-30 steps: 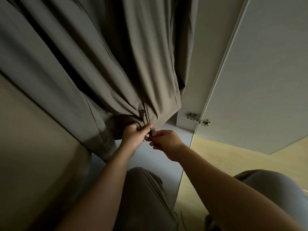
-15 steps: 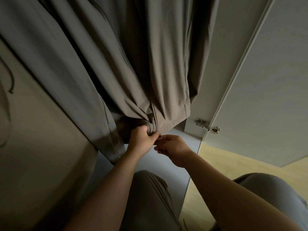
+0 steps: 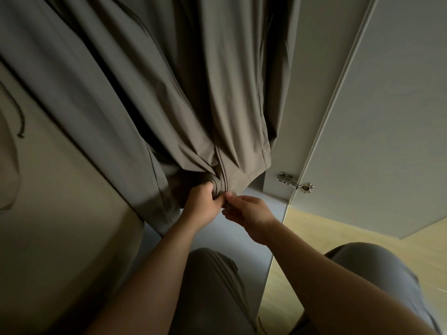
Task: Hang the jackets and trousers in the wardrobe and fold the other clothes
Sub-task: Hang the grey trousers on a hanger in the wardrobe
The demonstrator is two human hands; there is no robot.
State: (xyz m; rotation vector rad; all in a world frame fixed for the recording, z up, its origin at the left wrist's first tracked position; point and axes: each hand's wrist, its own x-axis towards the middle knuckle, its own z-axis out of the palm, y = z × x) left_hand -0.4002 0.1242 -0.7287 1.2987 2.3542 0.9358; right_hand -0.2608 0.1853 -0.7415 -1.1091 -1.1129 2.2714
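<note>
A grey-brown jacket [image 3: 169, 88] hangs inside the wardrobe and fills the upper half of the view. Its front zip seam [image 3: 221, 165] runs down to the hem. My left hand [image 3: 202, 201] grips the bunched hem just left of that seam. My right hand [image 3: 249, 213] is beside it, thumb and fingers pinching a small dark part at the bottom of the zip. The two hands almost touch. The hanger and rail are out of view.
A beige garment [image 3: 48, 213] with a dark drawstring [image 3: 20, 112] hangs at the left. The open wardrobe door [image 3: 387, 117] with a metal hinge [image 3: 294, 182] stands at the right. The pale wardrobe floor [image 3: 217, 238] and wooden room floor [image 3: 338, 233] lie below; my knees are at the bottom.
The camera has tilted, so jacket and hands sit lower and further right in view. Both hands have stayed at the hem by the zip bottom, with the left grip shifted slightly.
</note>
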